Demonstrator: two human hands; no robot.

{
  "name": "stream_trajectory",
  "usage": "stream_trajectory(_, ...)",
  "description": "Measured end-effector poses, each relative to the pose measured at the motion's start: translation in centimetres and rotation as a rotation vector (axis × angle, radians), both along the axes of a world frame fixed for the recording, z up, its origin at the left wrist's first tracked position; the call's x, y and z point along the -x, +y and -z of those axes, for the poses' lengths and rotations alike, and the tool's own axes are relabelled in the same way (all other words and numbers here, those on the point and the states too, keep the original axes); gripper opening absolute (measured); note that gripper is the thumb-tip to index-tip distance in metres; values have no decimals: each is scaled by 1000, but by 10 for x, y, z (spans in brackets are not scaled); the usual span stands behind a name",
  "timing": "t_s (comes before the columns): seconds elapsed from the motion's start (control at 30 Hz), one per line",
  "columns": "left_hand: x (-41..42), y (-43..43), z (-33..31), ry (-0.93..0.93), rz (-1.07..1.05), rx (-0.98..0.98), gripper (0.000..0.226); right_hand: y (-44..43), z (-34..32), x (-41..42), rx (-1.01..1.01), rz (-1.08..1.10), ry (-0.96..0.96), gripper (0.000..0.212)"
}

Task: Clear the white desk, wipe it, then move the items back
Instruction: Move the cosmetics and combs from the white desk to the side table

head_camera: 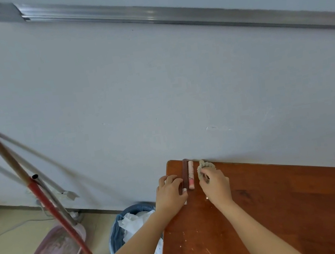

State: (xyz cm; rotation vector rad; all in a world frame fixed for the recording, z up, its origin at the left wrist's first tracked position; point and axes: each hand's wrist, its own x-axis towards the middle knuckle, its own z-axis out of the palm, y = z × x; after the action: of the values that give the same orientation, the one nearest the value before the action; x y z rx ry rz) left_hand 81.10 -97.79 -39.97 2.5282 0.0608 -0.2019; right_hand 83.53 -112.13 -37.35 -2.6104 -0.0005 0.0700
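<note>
Reddish-brown wood-grain desk [283, 207] flecked with pale spots, dark brown tube [185, 173], pink tube [190, 174] — beige scrunchie [203, 168], red broom [68, 228], blue bin [120, 227], pale grey wall [134, 88].

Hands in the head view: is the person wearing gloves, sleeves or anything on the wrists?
No. The left hand and the right hand are bare, with no gloves, and no ring shows. The left forearm and the right forearm are bare down to the frame's bottom edge: no sleeve, watch or bracelet in view.
</note>
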Motion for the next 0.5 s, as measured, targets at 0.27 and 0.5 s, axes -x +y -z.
stream_trajectory(0.27,2,0,0,10,16,5,41,-9,-3,14,-154,-25,116,39)
stream_trajectory(0.5,10,9,-10,29,30,-11,41,-6,-11,21,-151,-34,92,40)
